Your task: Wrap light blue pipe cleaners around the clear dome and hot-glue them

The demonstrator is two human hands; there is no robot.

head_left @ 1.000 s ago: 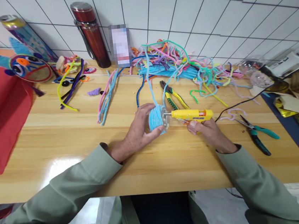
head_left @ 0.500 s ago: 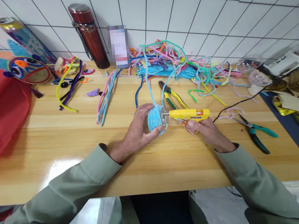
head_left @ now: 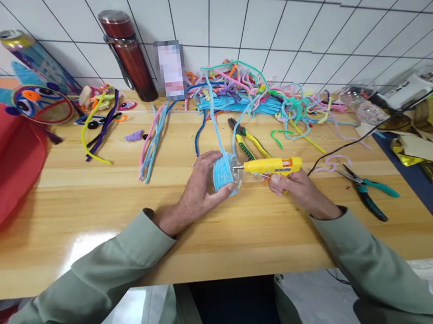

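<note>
My left hand is curled round a clear plastic container, thumb in front and fingers behind, pinching it over its coil of light-blue pipe cleaner, probably to stop the wraps slipping; container sits above the desk, mid-view, bare end turned right, likely so the nozzle gets a clear approach; my right hand is closed round the grip of a yellow hot glue gun, tip at the coil's edge; can't tell if the trigger is squeezed; two blue tails run up toward the pipe-cleaner pile, presumably left long as spare length; black cord trails off right, out of my wrists' way; yellow-handled pliers lie just beyond the gun, teal-handled needle-nose pliers to the right, both seemingly parked within reach.
</note>
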